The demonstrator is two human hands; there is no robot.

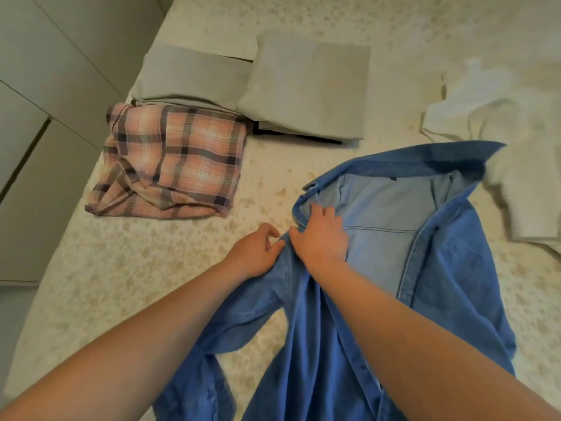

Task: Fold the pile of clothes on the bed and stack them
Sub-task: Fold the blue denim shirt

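Note:
A blue denim shirt lies open on the bed, collar toward the far side, one sleeve trailing to the lower left. My left hand pinches the shirt's left shoulder seam between thumb and fingers. My right hand lies on the shirt just beside the left one, its fingers curled over the front edge near the collar. A folded pink plaid shirt sits to the far left. Behind it lie two folded grey garments, side by side.
A crumpled white garment lies at the right of the bed. The bed cover is cream with a pale speckled pattern. Grey cupboard doors run along the bed's left edge.

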